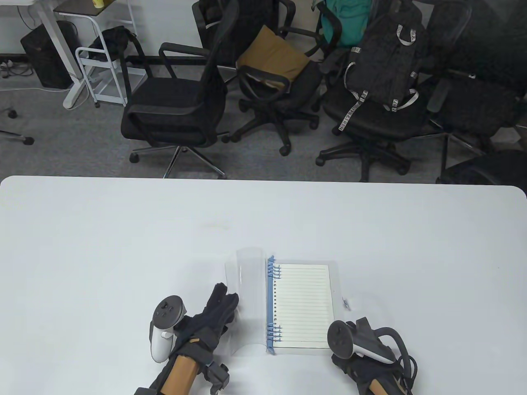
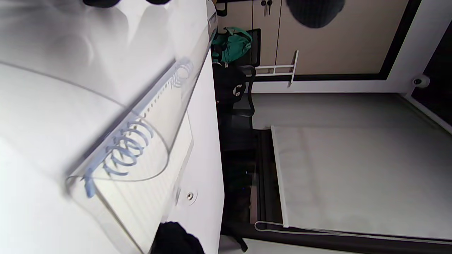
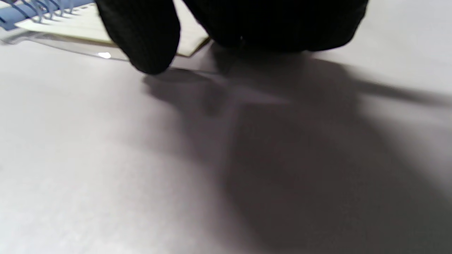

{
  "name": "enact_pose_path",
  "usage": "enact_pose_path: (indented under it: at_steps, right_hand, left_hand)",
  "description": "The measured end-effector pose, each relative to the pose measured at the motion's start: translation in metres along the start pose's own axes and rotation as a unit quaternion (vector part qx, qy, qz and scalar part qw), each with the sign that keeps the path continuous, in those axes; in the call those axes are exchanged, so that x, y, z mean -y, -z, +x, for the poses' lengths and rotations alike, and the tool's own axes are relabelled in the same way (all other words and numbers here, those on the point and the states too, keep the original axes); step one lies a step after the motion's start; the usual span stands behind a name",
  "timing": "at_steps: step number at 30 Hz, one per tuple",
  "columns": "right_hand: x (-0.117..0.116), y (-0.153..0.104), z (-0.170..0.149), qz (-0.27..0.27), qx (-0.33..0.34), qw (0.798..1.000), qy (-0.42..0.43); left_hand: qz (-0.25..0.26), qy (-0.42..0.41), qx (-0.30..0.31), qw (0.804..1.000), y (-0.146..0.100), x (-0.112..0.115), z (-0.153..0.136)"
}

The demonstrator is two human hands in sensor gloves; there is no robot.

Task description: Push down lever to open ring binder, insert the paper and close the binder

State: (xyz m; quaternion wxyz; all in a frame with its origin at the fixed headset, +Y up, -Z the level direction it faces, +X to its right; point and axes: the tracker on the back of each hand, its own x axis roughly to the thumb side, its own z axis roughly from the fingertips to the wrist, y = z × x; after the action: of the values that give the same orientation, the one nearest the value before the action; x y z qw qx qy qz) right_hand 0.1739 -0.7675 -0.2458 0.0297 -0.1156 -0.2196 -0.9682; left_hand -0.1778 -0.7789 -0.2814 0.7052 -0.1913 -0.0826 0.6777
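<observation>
The ring binder lies open near the table's front edge, its blue ring spine (image 1: 269,306) running front to back. Lined paper (image 1: 304,306) sits on the rings over the right clear cover. The left clear cover (image 1: 247,288) curves upward off the table. My left hand (image 1: 220,306) lies with straight fingers against that raised cover from the left. In the left wrist view the cover (image 2: 88,106) arches over the blue rings (image 2: 127,151). My right hand (image 1: 362,329) rests at the binder's front right corner, largely hidden under its tracker. One fingertip (image 3: 148,53) touches the table beside the paper (image 3: 70,24).
A small clear tab with a snap (image 1: 346,303) sticks out from the binder's right edge. The white table (image 1: 123,247) stretches wide to both sides and beyond the binder. Office chairs (image 1: 177,103) and a backpack (image 1: 383,61) stand past the far edge.
</observation>
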Motion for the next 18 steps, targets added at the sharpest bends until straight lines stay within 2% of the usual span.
enact_pose_path:
  at_steps: [3, 6, 11, 15, 18]
  right_hand:
    - [0.000, 0.000, 0.000, 0.000, 0.000, 1.000, -0.004]
    - [0.000, 0.000, 0.000, 0.000, 0.001, 1.000, -0.004]
    - [-0.001, 0.000, 0.000, 0.001, -0.001, 1.000, -0.004]
    - [-0.001, 0.000, 0.001, 0.002, -0.002, 1.000, -0.004]
    - [-0.001, 0.000, 0.001, 0.002, -0.002, 1.000, -0.003]
  left_hand:
    - [0.011, -0.031, -0.006, 0.999, 0.001, -0.006, -0.006]
    - [-0.015, -0.109, -0.021, 0.994, 0.002, -0.007, -0.013]
    - [-0.065, -0.182, -0.026, 0.981, 0.008, 0.000, -0.018]
    - [-0.112, -0.099, -0.009, 0.989, 0.011, 0.013, -0.012]
    - [-0.143, -0.029, 0.008, 0.989, 0.013, 0.031, -0.005]
